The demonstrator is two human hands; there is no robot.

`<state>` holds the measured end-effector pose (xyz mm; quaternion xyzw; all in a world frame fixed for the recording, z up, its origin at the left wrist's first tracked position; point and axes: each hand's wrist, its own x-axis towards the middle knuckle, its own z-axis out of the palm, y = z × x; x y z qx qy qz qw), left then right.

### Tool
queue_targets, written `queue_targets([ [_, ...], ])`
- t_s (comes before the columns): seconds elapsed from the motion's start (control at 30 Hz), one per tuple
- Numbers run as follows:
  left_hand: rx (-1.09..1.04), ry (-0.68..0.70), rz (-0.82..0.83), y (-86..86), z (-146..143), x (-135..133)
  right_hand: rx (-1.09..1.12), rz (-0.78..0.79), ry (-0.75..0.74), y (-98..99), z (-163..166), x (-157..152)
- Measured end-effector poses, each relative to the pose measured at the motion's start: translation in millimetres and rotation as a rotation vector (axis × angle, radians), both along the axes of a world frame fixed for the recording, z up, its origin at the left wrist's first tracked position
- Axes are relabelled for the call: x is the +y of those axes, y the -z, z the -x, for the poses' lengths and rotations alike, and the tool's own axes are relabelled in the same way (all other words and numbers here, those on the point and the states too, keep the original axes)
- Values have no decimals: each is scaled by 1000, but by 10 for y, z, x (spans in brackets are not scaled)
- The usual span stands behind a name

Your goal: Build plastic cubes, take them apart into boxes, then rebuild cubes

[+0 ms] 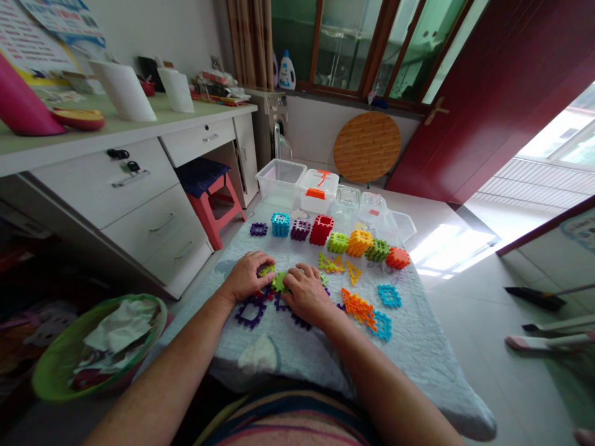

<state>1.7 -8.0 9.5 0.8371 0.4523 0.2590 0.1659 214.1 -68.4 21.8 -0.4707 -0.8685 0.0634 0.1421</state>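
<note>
My left hand [250, 277] is curled with its fingertips at a yellow-green interlocking plastic tile [266, 271]. My right hand [307, 290] bends over the pile, its fingers at a lime green notched tile [279, 282]; the palm hides part of what lies below. Dark purple square frame tiles [251, 313] and a bit of red lie under and in front of the hands. To the right are orange triangular tiles [357, 306], a blue frame tile [389, 296] and another blue tile [382, 326]. Yellow-green triangles [331, 263] and a yellow triangle [354, 272] lie beyond my right hand.
Colour-sorted stacks, including a red stack [321, 230] and an orange-yellow stack [360, 243], line the far part of the cloth-covered table [418, 371]. Behind them stand clear plastic boxes [281, 179]. A desk [139, 133] and a green basket [46, 371] are at the left.
</note>
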Motion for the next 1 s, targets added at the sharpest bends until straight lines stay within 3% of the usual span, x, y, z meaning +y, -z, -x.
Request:
queue_targets([
  [0.53,-11,-14,-3,0,-11,2,148,-68,45,-58,-124,-24],
  [1.0,-13,-22,-4,-41,-22,-11,412,-71,309,-9,-597,119],
])
